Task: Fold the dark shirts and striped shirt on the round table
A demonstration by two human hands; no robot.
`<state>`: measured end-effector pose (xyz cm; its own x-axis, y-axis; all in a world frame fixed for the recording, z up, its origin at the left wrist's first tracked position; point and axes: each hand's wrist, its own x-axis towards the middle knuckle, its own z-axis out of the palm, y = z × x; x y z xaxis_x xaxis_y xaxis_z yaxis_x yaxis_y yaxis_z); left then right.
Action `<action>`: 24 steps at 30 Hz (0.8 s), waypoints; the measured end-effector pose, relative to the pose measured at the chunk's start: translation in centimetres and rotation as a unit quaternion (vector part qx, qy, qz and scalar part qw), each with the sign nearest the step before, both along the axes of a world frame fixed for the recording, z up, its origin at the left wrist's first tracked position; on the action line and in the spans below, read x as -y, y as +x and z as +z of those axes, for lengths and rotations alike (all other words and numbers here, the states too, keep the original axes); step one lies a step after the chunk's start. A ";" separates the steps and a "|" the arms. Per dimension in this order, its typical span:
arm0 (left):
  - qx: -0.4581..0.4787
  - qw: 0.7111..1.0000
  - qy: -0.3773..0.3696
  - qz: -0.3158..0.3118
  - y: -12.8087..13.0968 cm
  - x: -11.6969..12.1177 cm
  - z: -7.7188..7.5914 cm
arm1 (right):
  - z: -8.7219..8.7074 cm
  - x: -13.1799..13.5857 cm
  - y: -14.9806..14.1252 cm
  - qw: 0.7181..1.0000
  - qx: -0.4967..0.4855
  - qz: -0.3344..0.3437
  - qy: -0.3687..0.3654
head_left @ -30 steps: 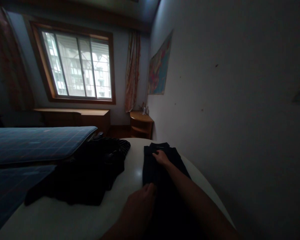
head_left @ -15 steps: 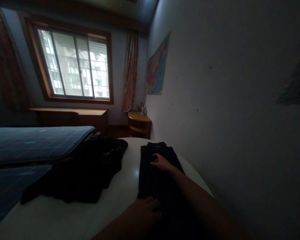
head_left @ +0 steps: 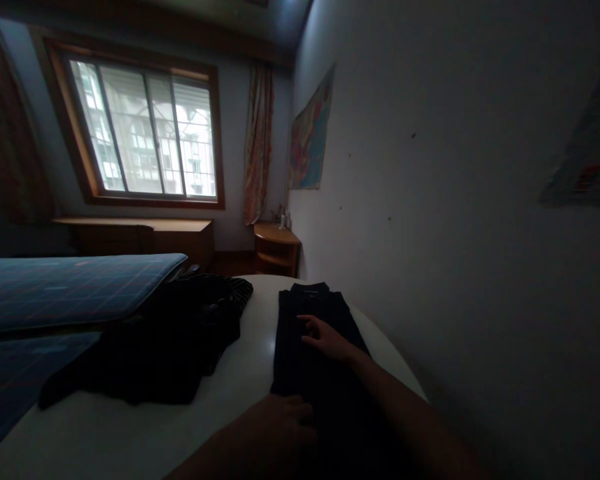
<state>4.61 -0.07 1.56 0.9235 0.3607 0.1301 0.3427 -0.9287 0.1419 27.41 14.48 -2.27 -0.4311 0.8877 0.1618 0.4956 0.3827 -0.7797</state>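
A dark collared shirt (head_left: 313, 373) lies lengthwise on a round white table (head_left: 255, 347), its collar at the far end and its sleeves out of sight. Over the upper part of the shirt is my right hand (head_left: 325, 339), open, with its fingers apart and the tips at the cloth. My left hand (head_left: 283, 427) is lower down at the shirt's left edge. Its fingers are curled in on the cloth, though deep shadow hides the tips. To the left, a rumpled black garment (head_left: 170, 353) with a striped part lies across the table edge.
A blue checked mattress (head_left: 80, 287) borders the table on the left. The white wall (head_left: 430, 287) runs close along the right. Farther off are a wooden corner shelf (head_left: 277, 233), a desk (head_left: 180, 227) below the window (head_left: 145, 133), and a map (head_left: 310, 140) on the wall.
My right hand has drawn slightly down the shirt towards me, with its fingers more spread. My left hand stays near the shirt's left edge. The view has shifted slightly.
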 end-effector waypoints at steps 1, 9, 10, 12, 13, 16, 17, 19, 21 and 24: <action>0.000 1.000 -0.004 0.000 0.1 0.1 0.0 | -0.2 0.2 0.0 1.000 -0.013 -0.001 0.008; 0.080 0.995 -0.044 0.029 1.3 -0.1 -0.2 | -0.4 0.6 0.1 0.995 -0.075 -0.053 0.039; 0.100 0.993 -0.049 0.037 1.7 -0.1 -0.5 | -0.5 0.5 0.2 0.993 -0.081 -0.076 0.047; 0.125 0.989 -0.063 0.045 2.3 0.0 -1.3 | -0.7 0.4 0.4 0.986 -0.090 -0.122 0.076; 0.129 0.988 -0.070 0.042 2.5 0.1 -1.7 | -0.8 0.4 0.4 0.982 -0.088 -0.136 0.098; 0.121 0.988 -0.096 0.015 2.6 0.4 -2.3 | -0.8 0.7 0.3 0.976 -0.036 -0.140 0.164; 0.127 0.986 -0.106 0.013 2.5 0.4 -2.4 | -0.7 1.0 0.2 0.974 -0.005 -0.137 0.178; 0.156 0.980 -0.119 0.040 2.1 0.2 -2.3 | -0.4 1.5 -0.1 0.968 0.065 -0.132 0.202; 0.184 0.972 -0.109 0.094 1.6 -0.3 -2.5 | -0.1 2.0 -0.4 0.959 0.140 -0.130 0.207; 0.178 0.966 -0.070 0.173 0.9 -1.4 -3.5 | 0.0 2.3 -0.7 0.952 0.237 -0.124 0.148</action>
